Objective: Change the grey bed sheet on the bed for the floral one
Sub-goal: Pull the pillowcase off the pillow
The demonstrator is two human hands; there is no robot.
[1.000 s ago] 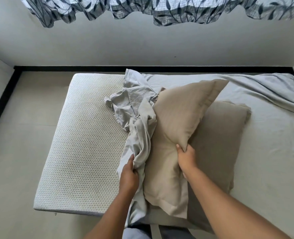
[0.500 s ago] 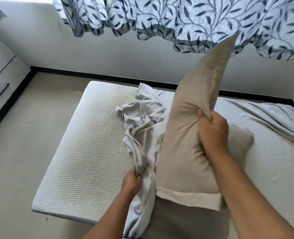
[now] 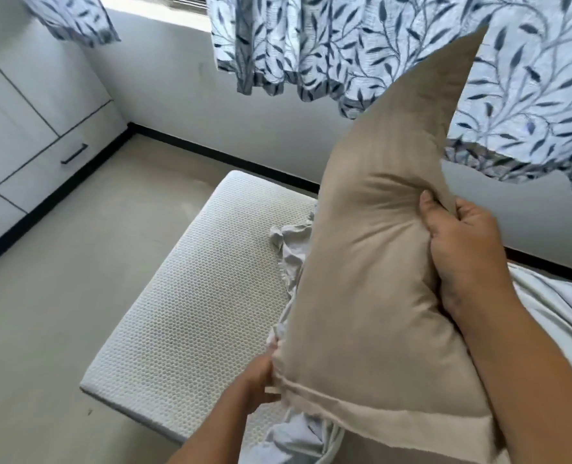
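A: Head view. Where's the grey sheet [image 3: 294, 259]?
B: Bunched mid-mattress [image 3: 194, 296], rest spread over the mattress's right side. Floral one not in view.
A: Right grip [image 3: 462, 249]?
B: Fingers curled tight into the pillow [image 3: 371, 279] edge; pillow's upright above the mattress.
A: Left grip [image 3: 254, 383]?
B: Low at the mattress's near end, by the bunch. Fingers hidden, can't tell if closed or on what.
A: Risks?
B: Pillow's floppy, prob. held one-handed, so it could slip off the mattress. If left has sheet + hem, a pull drags both.
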